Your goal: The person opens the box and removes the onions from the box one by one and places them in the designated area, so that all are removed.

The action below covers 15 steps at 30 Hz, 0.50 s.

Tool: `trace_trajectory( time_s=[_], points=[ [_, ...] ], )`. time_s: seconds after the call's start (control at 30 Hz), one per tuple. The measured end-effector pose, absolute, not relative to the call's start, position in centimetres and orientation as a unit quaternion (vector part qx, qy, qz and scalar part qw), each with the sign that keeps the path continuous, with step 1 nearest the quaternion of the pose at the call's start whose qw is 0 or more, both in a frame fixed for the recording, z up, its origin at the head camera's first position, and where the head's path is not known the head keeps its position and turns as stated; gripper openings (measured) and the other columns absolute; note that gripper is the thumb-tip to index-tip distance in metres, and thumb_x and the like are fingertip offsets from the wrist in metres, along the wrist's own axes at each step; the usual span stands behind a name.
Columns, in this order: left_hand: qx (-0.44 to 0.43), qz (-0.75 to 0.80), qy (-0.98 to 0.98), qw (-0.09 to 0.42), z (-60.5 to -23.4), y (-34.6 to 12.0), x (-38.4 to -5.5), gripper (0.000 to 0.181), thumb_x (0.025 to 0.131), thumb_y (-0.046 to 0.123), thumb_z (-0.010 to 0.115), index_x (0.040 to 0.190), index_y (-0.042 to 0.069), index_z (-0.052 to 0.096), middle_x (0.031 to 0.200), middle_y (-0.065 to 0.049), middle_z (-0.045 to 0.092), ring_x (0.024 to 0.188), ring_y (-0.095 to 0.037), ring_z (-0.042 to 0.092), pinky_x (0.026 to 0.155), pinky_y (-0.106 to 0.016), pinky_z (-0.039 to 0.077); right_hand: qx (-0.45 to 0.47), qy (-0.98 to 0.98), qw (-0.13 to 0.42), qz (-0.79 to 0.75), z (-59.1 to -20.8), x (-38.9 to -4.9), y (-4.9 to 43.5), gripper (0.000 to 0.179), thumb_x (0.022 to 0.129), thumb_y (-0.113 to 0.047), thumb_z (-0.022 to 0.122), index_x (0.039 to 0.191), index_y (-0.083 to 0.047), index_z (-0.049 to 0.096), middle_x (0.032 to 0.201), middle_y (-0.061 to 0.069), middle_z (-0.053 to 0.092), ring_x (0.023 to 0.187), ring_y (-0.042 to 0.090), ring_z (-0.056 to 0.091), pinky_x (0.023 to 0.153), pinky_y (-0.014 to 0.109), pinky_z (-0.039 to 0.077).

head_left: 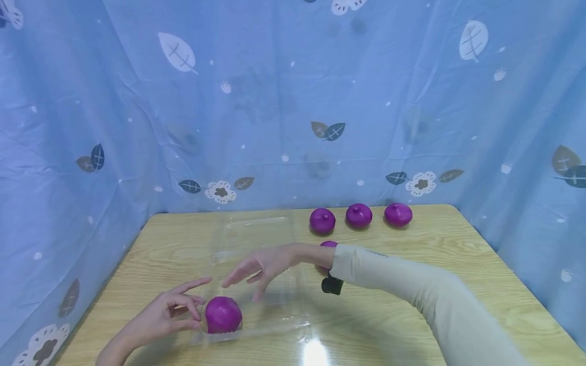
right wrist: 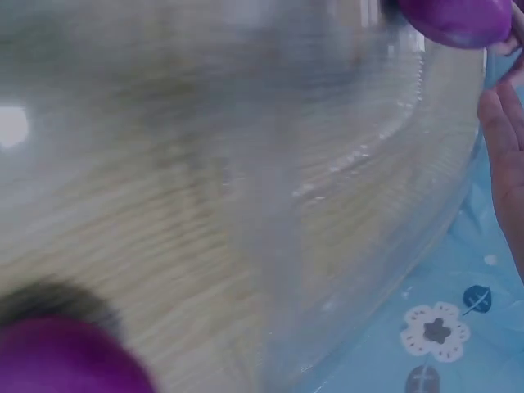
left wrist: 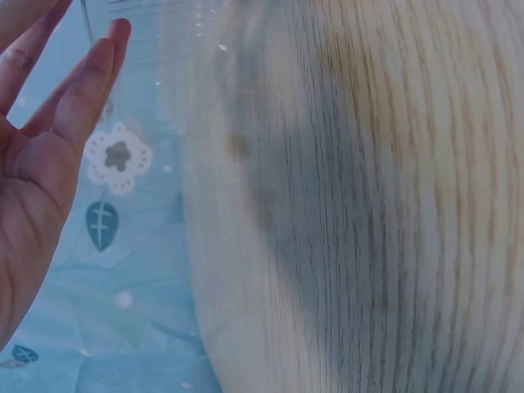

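A clear plastic clamshell box (head_left: pixel 293 320) lies unfolded on the table. One purple onion (head_left: pixel 224 315) sits in its near left corner. My left hand (head_left: pixel 167 310) is at the box's left edge beside this onion, thumb and curled fingers pinching the thin wall, index finger extended. In the left wrist view, that hand (left wrist: pixel 41 155) shows only partly, against the curtain. My right hand (head_left: pixel 265 267) hovers over the box, fingers loosely bent downward with nothing in them. In the right wrist view, the onion (right wrist: pixel 458 18) appears at the top, apart from my right hand (right wrist: pixel 509 164).
Three purple onions stand along the table's back edge: left (head_left: pixel 322 221), middle (head_left: pixel 359 216) and right (head_left: pixel 398 215). Another onion (head_left: pixel 329 244) is partly hidden behind my right wrist. A blue patterned curtain (head_left: pixel 284 101) surrounds the wooden table (head_left: pixel 412 274).
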<state>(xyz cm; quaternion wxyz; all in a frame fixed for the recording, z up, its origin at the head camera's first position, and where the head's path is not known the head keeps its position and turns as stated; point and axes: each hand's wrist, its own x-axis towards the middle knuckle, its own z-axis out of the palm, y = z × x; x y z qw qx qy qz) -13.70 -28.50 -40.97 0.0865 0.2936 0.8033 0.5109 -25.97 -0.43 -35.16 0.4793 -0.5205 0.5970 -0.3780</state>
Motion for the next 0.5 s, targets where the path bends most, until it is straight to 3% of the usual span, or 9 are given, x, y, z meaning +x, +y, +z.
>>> trace_trajectory(
  time_s=[0.13, 0.37, 0.5],
  points=[
    [0.302, 0.513, 0.799, 0.084, -41.1, -28.2, -13.9, 0.009, 0.082, 0.006, 0.074, 0.083, 0.012, 0.067, 0.147, -0.003, 0.041, 0.113, -0.023, 0.059, 0.094, -0.018, 0.046, -0.516, 0.597, 0.496, -0.361, -35.2, -26.7, -2.5, 0.067, 0.081, 0.009, 0.069, 0.142, -0.001, 0.041, 0.147, 0.013, 0.041, 0.132, 0.010, 0.041, 0.112, 0.031, 0.032],
    [0.296, 0.505, 0.806, 0.081, -41.1, -28.3, -13.7, 0.010, 0.081, 0.004, 0.074, 0.082, 0.012, 0.068, 0.140, 0.023, 0.038, 0.109, -0.009, 0.058, 0.088, -0.019, 0.050, -0.510, 0.606, 0.516, -0.326, -35.6, -26.9, -5.1, 0.067, 0.082, 0.004, 0.070, 0.142, -0.006, 0.042, 0.143, 0.000, 0.048, 0.130, 0.010, 0.043, 0.109, 0.027, 0.035],
    [0.299, 0.501, 0.808, 0.081, -40.8, -28.5, -13.7, 0.009, 0.082, 0.006, 0.074, 0.082, 0.012, 0.068, 0.143, 0.017, 0.039, 0.112, -0.007, 0.056, 0.090, -0.017, 0.048, -0.510, 0.620, 0.526, -0.281, -35.5, -26.5, -5.9, 0.059, 0.088, -0.006, 0.066, 0.142, -0.010, 0.043, 0.136, -0.007, 0.051, 0.125, 0.005, 0.046, 0.103, 0.023, 0.041]
  ],
)
